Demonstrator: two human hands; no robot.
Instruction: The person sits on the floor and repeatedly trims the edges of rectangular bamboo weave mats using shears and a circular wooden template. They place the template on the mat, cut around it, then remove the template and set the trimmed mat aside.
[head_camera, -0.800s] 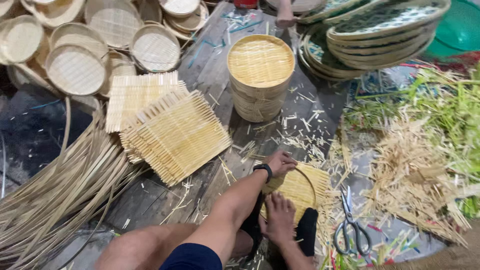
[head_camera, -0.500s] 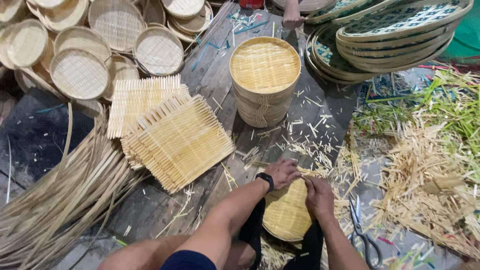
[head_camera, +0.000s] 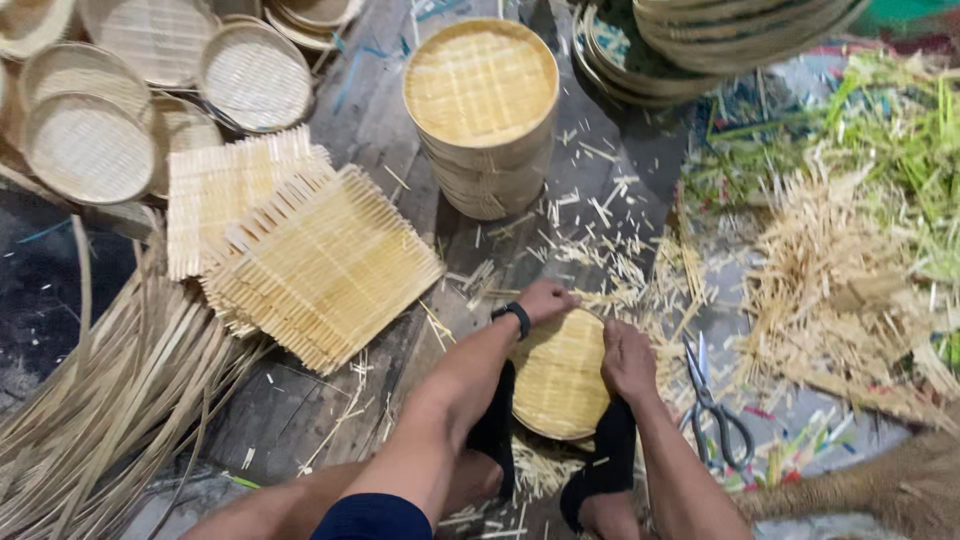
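View from above of a person seated on a plank floor (head_camera: 300, 420), working a round woven bamboo tray (head_camera: 560, 375) that lies low in the frame between the two feet in dark socks (head_camera: 600, 470). The left hand (head_camera: 545, 300), with a black wristband (head_camera: 515, 317) on its wrist, is curled over the tray's far upper rim, fingers bent and gripping the edge. The right hand (head_camera: 627, 360) rests on the tray's right rim, fingers folded down over the edge and closed on it. Just to the right of the right hand, a pair of scissors (head_camera: 712, 405) lies on the floor, blades pointing away from the person. Short bamboo offcuts (head_camera: 600, 230) are scattered on the floor beyond the tray. Farther up stands a tall stack of round trays (head_camera: 482, 110). To the left, two square woven mats (head_camera: 320, 265) overlap one another, apart from the hands. Long loose bamboo strips (head_camera: 110, 400) fan across the lower left. Finished round baskets (head_camera: 90, 145) crowd the upper left corner; a stack of larger trays with green weave (head_camera: 720, 50) sits at the upper right. A heap of pale and green shavings (head_camera: 850, 240) fills the right side.
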